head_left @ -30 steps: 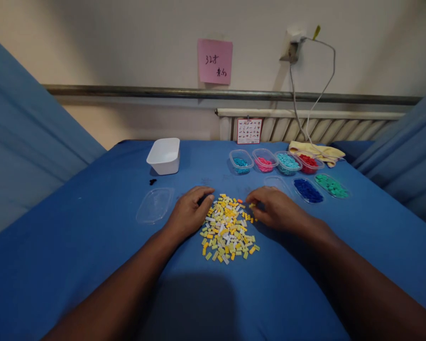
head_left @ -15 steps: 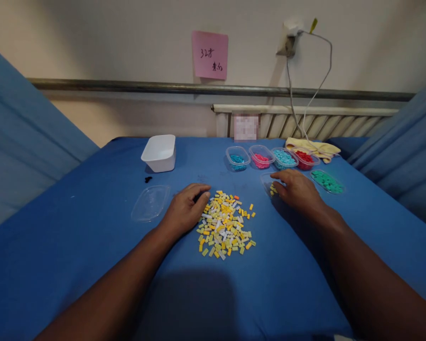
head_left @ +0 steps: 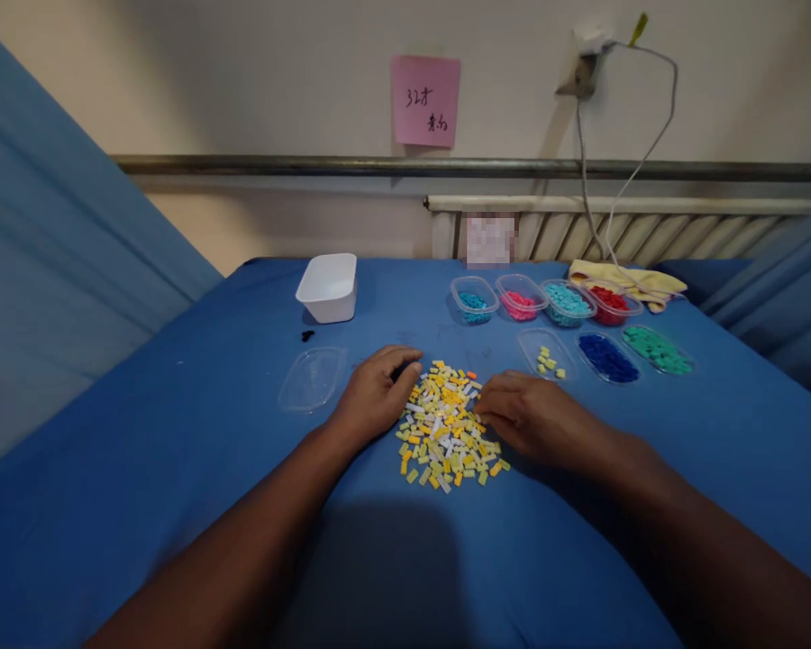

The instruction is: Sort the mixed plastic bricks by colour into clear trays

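A loose pile of small toy bricks point(head_left: 446, 433), mostly yellow, pale yellow and white, lies on the blue cloth. My left hand point(head_left: 378, 392) rests against the pile's left edge, its thumb apart from the curled forefinger and nothing visible between them. At the pile's right edge is my right hand point(head_left: 533, 415), fingers drawn together and pointing down among the bricks. Whatever its fingertips hold is hidden. Just beyond it, a clear shallow lid point(head_left: 531, 342) carries several pale yellow bricks point(head_left: 550, 362).
Clear tubs of teal point(head_left: 474, 308), pink point(head_left: 520, 306), light blue point(head_left: 568, 302) and red bricks point(head_left: 609, 305) line the back. Dark blue point(head_left: 606, 357) and green bricks point(head_left: 657, 350) lie nearer. Leftward are a white bin point(head_left: 331, 302), black pieces point(head_left: 307, 335) and a clear lid point(head_left: 311, 379).
My right hand has come back from the lid of pale yellow bricks to the pile's right edge, uncovering the dark blue bricks. My left hand stays by the pile. The view has shifted slightly.
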The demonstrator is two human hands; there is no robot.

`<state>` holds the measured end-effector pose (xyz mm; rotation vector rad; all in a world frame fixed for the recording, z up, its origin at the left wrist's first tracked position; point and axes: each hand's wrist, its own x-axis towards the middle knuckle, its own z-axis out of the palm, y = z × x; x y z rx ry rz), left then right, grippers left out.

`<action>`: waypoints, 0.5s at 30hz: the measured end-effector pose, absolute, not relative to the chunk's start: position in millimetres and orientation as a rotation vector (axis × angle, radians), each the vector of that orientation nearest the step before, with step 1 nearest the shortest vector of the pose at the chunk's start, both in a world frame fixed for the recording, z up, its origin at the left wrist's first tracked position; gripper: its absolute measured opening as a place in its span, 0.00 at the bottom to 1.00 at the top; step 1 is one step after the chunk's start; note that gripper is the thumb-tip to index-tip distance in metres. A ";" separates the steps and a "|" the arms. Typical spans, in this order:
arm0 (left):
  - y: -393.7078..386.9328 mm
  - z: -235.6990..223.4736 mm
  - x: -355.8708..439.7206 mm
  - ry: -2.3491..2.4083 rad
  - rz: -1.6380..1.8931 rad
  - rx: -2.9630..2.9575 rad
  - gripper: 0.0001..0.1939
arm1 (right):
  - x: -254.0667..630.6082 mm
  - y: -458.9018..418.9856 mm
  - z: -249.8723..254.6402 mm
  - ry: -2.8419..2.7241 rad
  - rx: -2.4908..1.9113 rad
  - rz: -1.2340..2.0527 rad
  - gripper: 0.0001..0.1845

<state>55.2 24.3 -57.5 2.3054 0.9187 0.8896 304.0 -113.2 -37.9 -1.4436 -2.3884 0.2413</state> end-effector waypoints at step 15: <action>25.5 -62.9 56.2 0.891 0.916 2.334 0.15 | 283.1 -115.2 -29.7 -2.334 -1.577 0.386 0.11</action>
